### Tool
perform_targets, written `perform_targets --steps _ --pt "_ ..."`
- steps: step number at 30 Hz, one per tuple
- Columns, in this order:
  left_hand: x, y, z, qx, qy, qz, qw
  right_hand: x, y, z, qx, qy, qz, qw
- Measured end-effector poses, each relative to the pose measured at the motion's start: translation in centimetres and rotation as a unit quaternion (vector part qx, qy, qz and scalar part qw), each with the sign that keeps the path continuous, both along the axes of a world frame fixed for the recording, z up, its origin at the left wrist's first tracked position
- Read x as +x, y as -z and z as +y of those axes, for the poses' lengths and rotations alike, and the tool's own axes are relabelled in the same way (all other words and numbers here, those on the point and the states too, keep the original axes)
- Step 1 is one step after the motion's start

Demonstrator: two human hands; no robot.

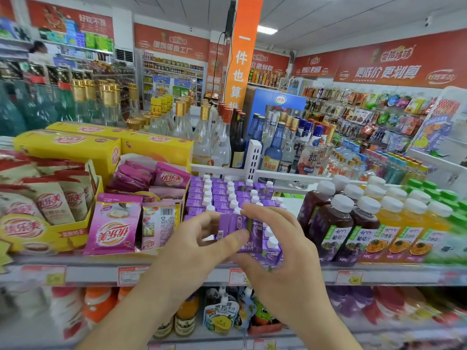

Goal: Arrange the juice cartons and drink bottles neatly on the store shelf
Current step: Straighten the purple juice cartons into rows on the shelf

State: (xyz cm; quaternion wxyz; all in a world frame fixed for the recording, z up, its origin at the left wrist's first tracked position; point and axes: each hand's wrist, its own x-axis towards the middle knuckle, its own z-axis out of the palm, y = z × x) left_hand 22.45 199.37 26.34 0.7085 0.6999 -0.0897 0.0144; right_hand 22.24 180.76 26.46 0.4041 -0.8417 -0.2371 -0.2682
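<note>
Several small purple juice cartons with white caps stand in rows on the top shelf. My left hand pinches a purple carton at the front of the rows, thumb on its near face. My right hand curls over the same front cartons from the right, fingers on top of them. Right of the cartons stand dark grape juice bottles and orange juice bottles, all white-capped. Green-capped bottles fill the far right.
Pink milk-tea sachets and yellow display boxes sit left of the cartons. Glass liquor bottles stand behind a white divider rail. Price tags line the shelf edge; pouches and bottles fill the shelf below.
</note>
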Motion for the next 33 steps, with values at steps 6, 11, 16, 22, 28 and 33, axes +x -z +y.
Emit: perform_targets --steps 6,11,16,22,28,33 --pt "-0.2 0.1 -0.4 -0.22 0.059 0.06 0.972 -0.2 -0.6 -1.0 -0.022 -0.027 0.052 0.998" --pt "0.4 0.6 -0.6 -0.278 0.048 0.094 0.955 -0.4 -0.3 -1.3 -0.003 -0.024 0.073 0.997" --pt "0.2 0.7 -0.9 -0.155 0.055 0.088 0.983 -0.6 -0.2 -1.1 0.033 -0.032 0.02 0.999" --pt "0.6 0.9 -0.1 -0.183 0.086 0.097 0.974 -0.1 -0.3 -1.6 0.115 -0.046 0.087 0.989" --pt "0.0 0.4 0.0 -0.15 0.059 0.072 0.984 0.2 -1.0 -1.8 0.192 -0.041 0.212 0.957" --pt "0.1 0.2 0.0 -0.113 0.026 0.06 0.991 0.2 -1.7 -1.6 0.274 -0.059 0.299 0.912"
